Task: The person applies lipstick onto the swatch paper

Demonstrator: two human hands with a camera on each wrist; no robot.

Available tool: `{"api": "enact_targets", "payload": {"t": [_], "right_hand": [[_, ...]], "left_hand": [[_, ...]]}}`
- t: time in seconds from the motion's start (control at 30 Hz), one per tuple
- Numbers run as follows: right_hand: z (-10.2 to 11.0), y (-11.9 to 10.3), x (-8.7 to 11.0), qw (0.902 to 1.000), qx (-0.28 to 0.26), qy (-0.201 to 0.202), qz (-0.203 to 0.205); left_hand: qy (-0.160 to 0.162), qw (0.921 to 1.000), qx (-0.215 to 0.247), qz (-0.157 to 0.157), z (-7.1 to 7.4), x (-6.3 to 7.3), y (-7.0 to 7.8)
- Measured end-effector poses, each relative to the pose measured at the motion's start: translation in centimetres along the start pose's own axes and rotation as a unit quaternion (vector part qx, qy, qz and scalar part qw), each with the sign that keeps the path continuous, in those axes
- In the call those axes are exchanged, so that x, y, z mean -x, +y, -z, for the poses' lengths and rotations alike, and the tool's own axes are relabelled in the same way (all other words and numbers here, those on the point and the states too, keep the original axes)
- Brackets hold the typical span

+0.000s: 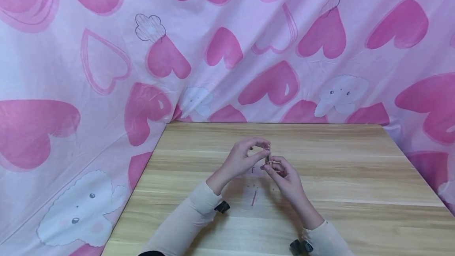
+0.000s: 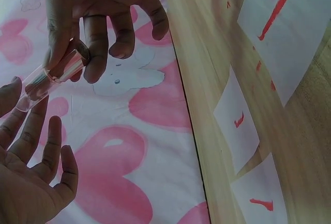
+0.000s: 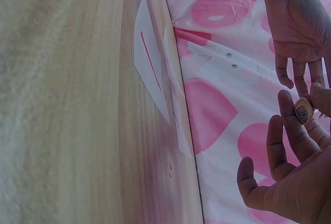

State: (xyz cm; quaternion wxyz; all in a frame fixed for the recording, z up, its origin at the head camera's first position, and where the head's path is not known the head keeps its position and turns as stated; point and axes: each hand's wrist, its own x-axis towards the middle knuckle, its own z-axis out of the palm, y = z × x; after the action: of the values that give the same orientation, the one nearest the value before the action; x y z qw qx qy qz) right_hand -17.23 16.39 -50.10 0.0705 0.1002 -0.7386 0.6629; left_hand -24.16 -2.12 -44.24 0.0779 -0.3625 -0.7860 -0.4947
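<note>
A lipstick tube point(image 2: 50, 80) with a clear section and a shiny rose-gold section is held between both hands above the table. My left hand point(image 1: 243, 157) pinches its clear end between thumb and fingers. Below and to the right, my right hand point(image 1: 286, 177) grips the rose-gold part with thumb and index finger, the other fingers loosely spread. In the right wrist view, the tube's rounded rose-gold end point(image 3: 304, 111) carries a small label. Whether the two sections are joined or apart cannot be made out.
White paper pieces point(image 2: 297, 22) with red strokes lie on the wooden table point(image 1: 337, 192) beneath the hands. Small red specks point(image 2: 258, 65) show between them. A pink heart-patterned cloth point(image 1: 227, 46) hangs behind and beside the table.
</note>
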Motion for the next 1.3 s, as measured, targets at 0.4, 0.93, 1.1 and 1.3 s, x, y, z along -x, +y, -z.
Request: {"api": "enact_targets", "payload": {"t": [0.4,0.93,1.1,1.3], "right_hand": [[-0.2,-1.9,0.1,0.9996,0.019,-0.001,-0.022],[-0.5,-3.4,0.4,0.9996,0.027,0.003,-0.012],[-0.3,-2.2,0.3,0.9995,0.029,0.006,-0.006],[-0.1,-0.4,0.1,0.9996,0.027,0.013,0.001]], "left_hand": [[-0.001,1.0000,-0.002,0.005,0.1,0.2,0.3],[0.007,1.0000,-0.004,-0.005,-0.2,0.4,0.3],[0.004,1.0000,-0.001,-0.003,-0.2,0.4,0.4],[-0.002,1.0000,0.002,0.005,-0.2,0.5,0.6]]}}
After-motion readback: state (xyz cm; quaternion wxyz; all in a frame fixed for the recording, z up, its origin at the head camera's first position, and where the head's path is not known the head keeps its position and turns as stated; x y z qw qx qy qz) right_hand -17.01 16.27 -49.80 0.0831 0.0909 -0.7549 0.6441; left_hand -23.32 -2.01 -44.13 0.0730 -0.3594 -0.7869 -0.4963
